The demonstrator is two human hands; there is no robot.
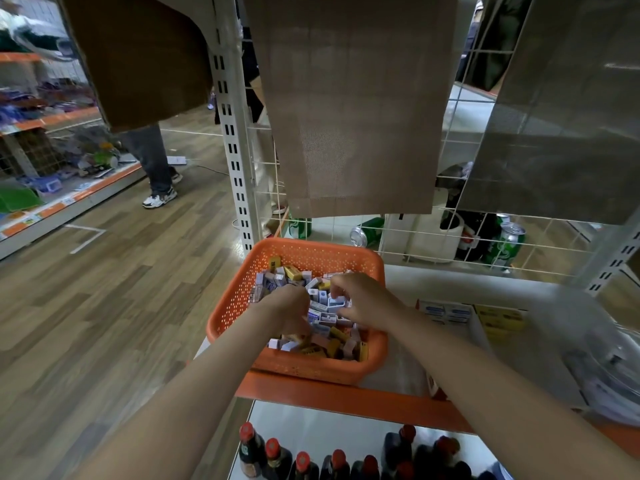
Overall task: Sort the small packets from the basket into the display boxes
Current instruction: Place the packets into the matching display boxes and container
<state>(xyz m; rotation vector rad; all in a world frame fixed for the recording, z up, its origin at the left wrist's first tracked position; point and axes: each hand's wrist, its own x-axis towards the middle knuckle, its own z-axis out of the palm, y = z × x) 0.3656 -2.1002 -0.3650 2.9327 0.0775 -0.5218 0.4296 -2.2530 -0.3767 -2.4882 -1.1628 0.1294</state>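
Note:
An orange perforated basket stands at the left end of a white shelf and is heaped with several small packets, white-blue and yellow ones. Both my hands are down inside it. My left hand lies curled over the pile on the left; whether it holds a packet is hidden. My right hand bends over the middle, its fingertips pinching a white-blue packet. To the right stand two display boxes, one with white-blue packets and one with yellow packets.
Brown mesh sheets hang on the wire grid behind the basket. Green cans stand beyond the grid. Dark bottles with red caps fill the shelf below. A clear plastic bag lies at the right. A person stands in the aisle on the left.

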